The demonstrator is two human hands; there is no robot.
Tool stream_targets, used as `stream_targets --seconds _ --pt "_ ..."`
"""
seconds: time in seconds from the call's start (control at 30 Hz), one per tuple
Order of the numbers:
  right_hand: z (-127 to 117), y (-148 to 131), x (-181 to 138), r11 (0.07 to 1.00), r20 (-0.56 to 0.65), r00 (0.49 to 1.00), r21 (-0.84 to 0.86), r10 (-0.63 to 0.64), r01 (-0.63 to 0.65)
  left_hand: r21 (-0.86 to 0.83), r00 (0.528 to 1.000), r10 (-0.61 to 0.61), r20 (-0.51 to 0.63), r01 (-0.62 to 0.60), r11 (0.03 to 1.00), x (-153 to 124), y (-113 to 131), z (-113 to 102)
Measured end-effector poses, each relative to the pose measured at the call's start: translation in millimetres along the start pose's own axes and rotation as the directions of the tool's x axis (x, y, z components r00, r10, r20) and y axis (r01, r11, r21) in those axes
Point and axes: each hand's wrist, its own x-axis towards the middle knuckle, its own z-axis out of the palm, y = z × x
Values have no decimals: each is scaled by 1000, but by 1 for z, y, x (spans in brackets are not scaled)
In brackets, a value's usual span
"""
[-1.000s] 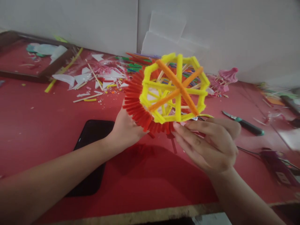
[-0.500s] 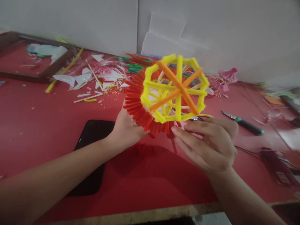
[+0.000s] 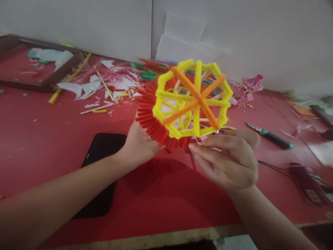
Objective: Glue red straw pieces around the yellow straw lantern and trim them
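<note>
The left hand (image 3: 137, 144) holds up a round craft frame (image 3: 199, 99) made of yellow fuzzy pipe cleaners. Two orange spokes cross its face, and a fringe of short red strips (image 3: 151, 118) rings its lower left side. The frame is in the air above the red table top (image 3: 39, 139), tilted so that its face looks toward the camera. The left hand grips it from behind and below; its fingers are hidden under the fringe. The right hand (image 3: 229, 159) is just beside the frame's lower edge, palm turned inward, fingers stretched out and close together. Its fingertips (image 3: 192, 146) meet the bottom of the red fringe, but whether they pinch a strip or only touch it cannot be told. A flat black phone (image 3: 101, 166) lies on the table under the left wrist. A green-handled knife (image 3: 273, 138) lies to the right, with a purple glue gun (image 3: 304, 178) nearer the table's edge. Behind the frame are white paper scraps (image 3: 109, 86), small pink paper umbrellas (image 3: 248, 86) and a dark wooden tray (image 3: 59, 71).
</note>
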Motion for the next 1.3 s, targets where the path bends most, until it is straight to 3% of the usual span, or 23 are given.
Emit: stream_targets --seconds 0.43,0.83,1.1,1.23,1.3 --pt "0 2 1 1000 23 1000 -7 17 -17 -22 998 -51 39 51 998 0 0 -1" --pt "-1 1 1 1000 27 1000 11 14 -14 -107 1000 -28 -9 27 994 -1 -4 1" --pt "-2 3 1 1000 40 999 1 -7 7 -86 998 -59 28 61 994 3 5 2" --pt "-1 2 2 999 69 997 30 16 -19 -168 983 -142 -120 121 978 2 2 3" --pt "1 1 3 996 260 966 81 2 -24 -242 945 -239 -221 184 953 2 -4 1"
